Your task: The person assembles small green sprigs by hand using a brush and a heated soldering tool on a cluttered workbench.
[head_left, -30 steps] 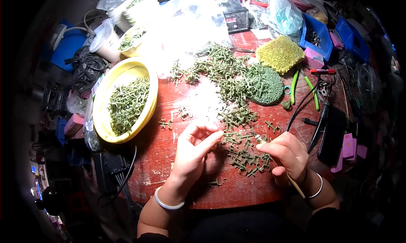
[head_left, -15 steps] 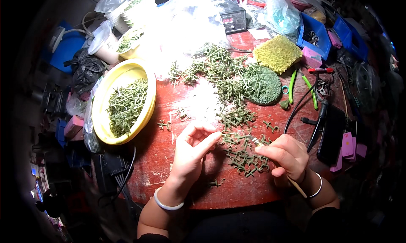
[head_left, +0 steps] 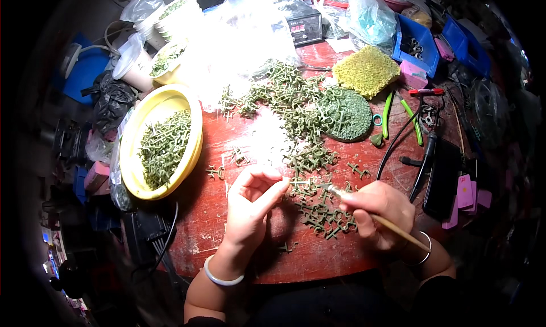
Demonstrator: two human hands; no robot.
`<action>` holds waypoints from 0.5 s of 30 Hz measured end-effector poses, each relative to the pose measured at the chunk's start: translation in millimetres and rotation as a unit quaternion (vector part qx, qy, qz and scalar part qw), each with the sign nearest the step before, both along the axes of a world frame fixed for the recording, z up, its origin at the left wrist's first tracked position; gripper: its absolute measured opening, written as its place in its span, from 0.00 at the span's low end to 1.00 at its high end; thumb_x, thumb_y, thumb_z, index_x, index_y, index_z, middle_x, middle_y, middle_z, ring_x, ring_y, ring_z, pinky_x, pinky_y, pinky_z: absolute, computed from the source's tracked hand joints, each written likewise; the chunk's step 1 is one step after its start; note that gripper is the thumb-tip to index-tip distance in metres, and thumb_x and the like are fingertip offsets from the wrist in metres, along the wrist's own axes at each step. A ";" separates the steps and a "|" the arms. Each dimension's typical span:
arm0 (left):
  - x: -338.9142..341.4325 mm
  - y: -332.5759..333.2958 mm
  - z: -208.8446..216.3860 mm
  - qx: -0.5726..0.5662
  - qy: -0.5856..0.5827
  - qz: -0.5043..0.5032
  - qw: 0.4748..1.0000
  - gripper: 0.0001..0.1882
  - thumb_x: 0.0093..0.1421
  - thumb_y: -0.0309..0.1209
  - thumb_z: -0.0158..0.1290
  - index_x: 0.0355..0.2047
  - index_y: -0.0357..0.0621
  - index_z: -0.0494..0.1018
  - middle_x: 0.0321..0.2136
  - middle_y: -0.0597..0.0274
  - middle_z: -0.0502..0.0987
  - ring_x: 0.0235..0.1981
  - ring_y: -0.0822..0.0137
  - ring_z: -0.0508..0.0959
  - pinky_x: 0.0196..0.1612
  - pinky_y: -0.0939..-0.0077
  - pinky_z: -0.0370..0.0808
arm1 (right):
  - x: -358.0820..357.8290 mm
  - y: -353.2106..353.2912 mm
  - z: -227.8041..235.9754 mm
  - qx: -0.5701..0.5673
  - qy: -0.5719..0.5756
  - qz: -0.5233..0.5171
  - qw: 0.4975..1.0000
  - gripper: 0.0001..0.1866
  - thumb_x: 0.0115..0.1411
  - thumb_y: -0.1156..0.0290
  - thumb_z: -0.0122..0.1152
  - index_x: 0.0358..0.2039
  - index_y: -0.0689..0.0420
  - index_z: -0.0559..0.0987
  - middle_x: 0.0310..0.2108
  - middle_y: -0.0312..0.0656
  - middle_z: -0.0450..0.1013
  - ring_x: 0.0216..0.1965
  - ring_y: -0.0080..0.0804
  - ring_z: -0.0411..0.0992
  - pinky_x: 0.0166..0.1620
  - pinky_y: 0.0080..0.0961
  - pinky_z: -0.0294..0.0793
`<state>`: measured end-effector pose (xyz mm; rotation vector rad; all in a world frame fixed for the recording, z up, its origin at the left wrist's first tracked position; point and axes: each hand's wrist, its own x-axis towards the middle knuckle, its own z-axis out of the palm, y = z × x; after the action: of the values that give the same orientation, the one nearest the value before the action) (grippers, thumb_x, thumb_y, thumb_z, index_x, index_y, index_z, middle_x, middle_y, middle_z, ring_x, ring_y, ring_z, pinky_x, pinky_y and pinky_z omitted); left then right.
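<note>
My left hand (head_left: 253, 199) is closed in a pinch, thumb against forefinger, on one end of a small green piece (head_left: 300, 182) whose other end sticks out to the right. In my right hand (head_left: 384, 213) is a slim wooden-handled tool (head_left: 398, 231) with a silvery collar and a narrow tip; I cannot make out whether that tip is a blade or bristles. It points left, close to the held piece. Below and beyond my hands lies a loose heap of small green branched pieces (head_left: 296, 102), with scattered ones (head_left: 324, 213) under the tool.
On the left, a yellow basin (head_left: 196, 150) holds more green pieces. A round green pad (head_left: 361, 119), a yellow textured block (head_left: 367, 71), green-handled pliers (head_left: 388, 116) and a black cable (head_left: 392, 148) lie to the right. Blue bins (head_left: 432, 57) and a display box (head_left: 304, 25) stand behind.
The tool has swung in my right hand, so more of its handle shows and its tip has moved left toward my left fingers. The whole view has shifted slightly.
</note>
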<state>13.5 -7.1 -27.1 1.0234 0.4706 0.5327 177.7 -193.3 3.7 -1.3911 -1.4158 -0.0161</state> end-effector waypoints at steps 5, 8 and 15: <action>-0.6 0.9 0.2 -0.016 -0.012 -0.003 1.000 0.11 0.62 0.14 0.61 0.41 0.39 0.75 0.38 0.63 0.80 0.40 0.73 0.80 0.49 0.78 0.78 | -2.7 2.1 -5.5 0.002 -0.033 0.008 0.999 0.11 0.59 0.80 0.65 0.43 0.67 0.83 0.26 0.45 0.77 0.22 0.37 0.76 0.26 0.30 0.75; -1.1 1.0 0.1 -0.017 -0.016 0.001 1.000 0.11 0.62 0.14 0.61 0.41 0.39 0.75 0.37 0.63 0.80 0.40 0.73 0.81 0.49 0.78 0.78 | -2.5 1.0 -6.8 -0.005 -0.036 0.022 0.999 0.11 0.59 0.80 0.65 0.42 0.66 0.83 0.26 0.45 0.77 0.22 0.37 0.75 0.26 0.31 0.76; -0.4 0.3 -0.7 0.001 -0.014 0.003 1.000 0.11 0.61 0.13 0.61 0.41 0.39 0.75 0.38 0.62 0.80 0.42 0.72 0.81 0.51 0.76 0.78 | -2.5 -2.3 -2.2 -0.016 -0.020 0.019 0.999 0.10 0.60 0.80 0.65 0.42 0.67 0.83 0.26 0.45 0.77 0.23 0.38 0.77 0.28 0.31 0.78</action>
<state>13.1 -6.7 -27.8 1.0148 0.4479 0.5517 175.2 -195.5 1.4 -1.3965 -1.4814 0.0046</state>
